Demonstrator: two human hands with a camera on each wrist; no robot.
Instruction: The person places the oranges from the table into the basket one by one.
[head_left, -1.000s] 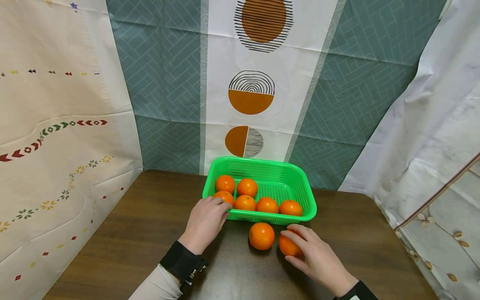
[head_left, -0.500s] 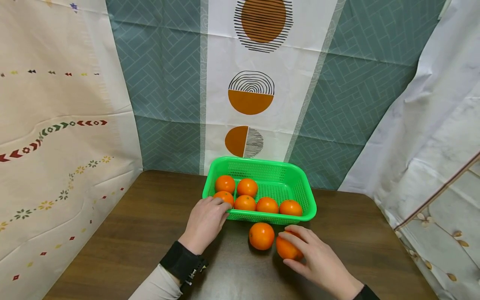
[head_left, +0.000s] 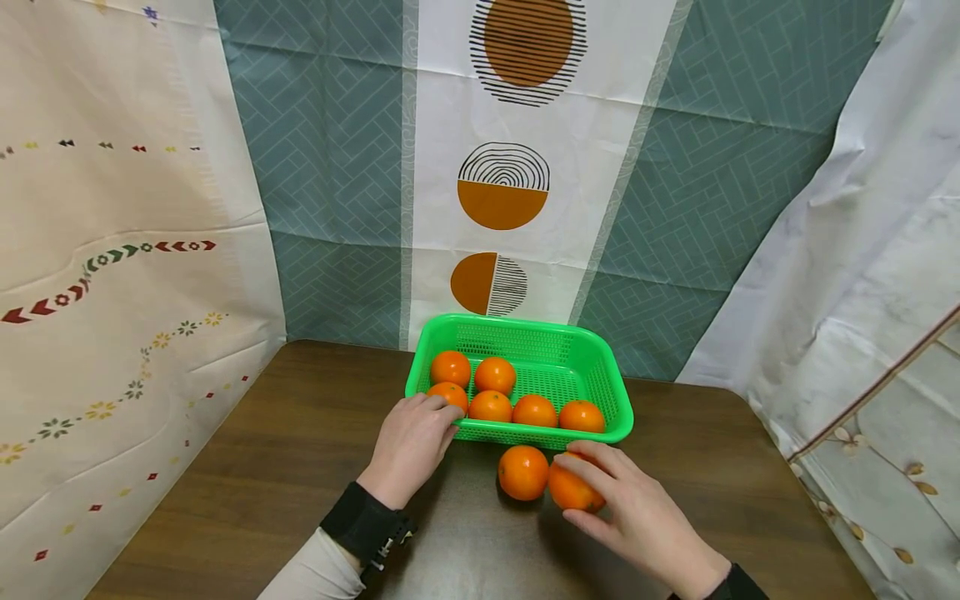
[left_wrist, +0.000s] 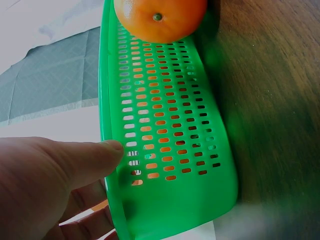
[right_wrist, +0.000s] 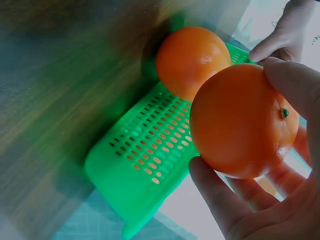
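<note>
My right hand (head_left: pixel 648 521) grips an orange (head_left: pixel 572 490) in front of the green plastic basket (head_left: pixel 615 392). In the right wrist view, thumb and fingers curl round this orange (right_wrist: pixel 240 125), its green stem end facing the palm side. Just left of it, a second orange (head_left: pixel 523 472) rests on the table by the basket's front wall. My left hand (head_left: pixel 412 442) holds the basket's front left rim. Seen from the left wrist, the thumb (left_wrist: pixel 95 157) presses the outer side of the rim while the other fingers reach inside, partly hidden by the wall.
Several oranges (head_left: pixel 535 410) lie in the basket, along its front and left side; its back right shows bare mesh. Brown wooden table (head_left: pixel 337 400) surrounds the basket. A patterned cloth (head_left: pixel 337 167) hangs close behind, with more cloth at both sides.
My right hand has shifted the gripped orange slightly left and up in the head view, closing the gap to the orange beside it. The left hand and basket have stayed put.
</note>
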